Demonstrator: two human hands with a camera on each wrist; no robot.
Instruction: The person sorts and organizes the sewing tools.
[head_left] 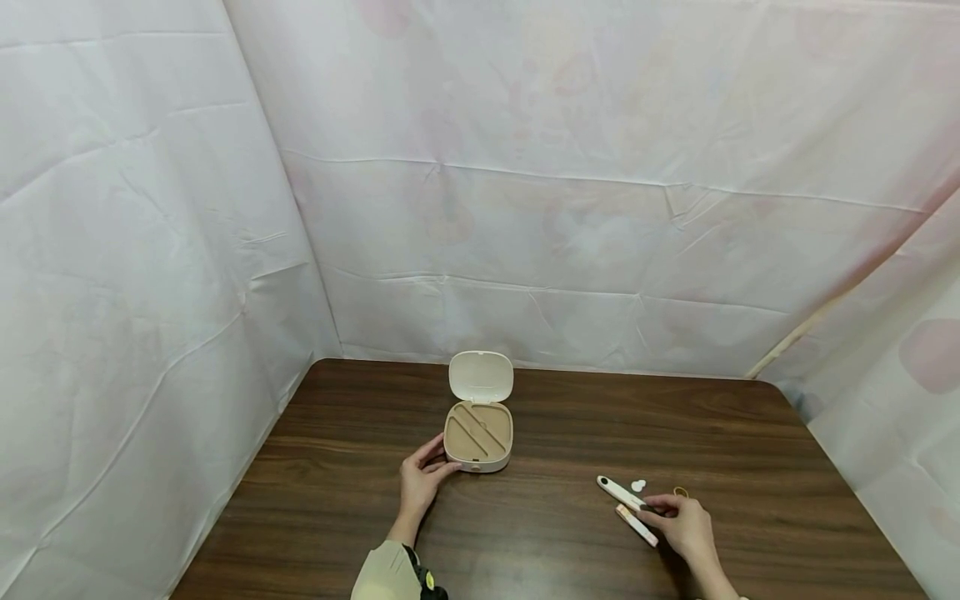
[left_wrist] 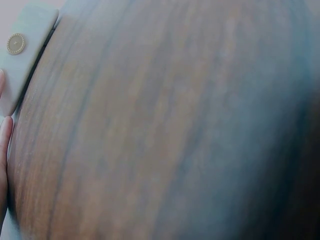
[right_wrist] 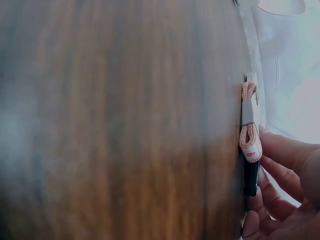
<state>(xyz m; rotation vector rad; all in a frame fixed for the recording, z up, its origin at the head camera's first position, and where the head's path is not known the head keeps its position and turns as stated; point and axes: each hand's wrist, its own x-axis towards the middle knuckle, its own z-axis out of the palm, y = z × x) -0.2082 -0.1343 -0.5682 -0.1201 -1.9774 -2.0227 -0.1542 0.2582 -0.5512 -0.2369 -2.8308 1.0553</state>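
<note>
left hand point(head_left: 424, 475) grips the open case point(head_left: 480, 467), right hand point(head_left: 684, 525) pinches the white-handled tool point(head_left: 619, 492), apparently picking up; a lift clear of the tape measure point(head_left: 637, 526) seems due

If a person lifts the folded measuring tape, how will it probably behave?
The measuring tape probably flexes, since its thin strip is folded into loops. The pale band around its middle should hold it together. Its flattened bundle seems unlikely to roll.

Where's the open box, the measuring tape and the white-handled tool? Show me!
Open box point(head_left: 478, 430): head view, on its tan inside.
Measuring tape point(right_wrist: 248, 113): right wrist view, on the pale band around it.
White-handled tool point(head_left: 621, 493): head view, on its handle.
</note>
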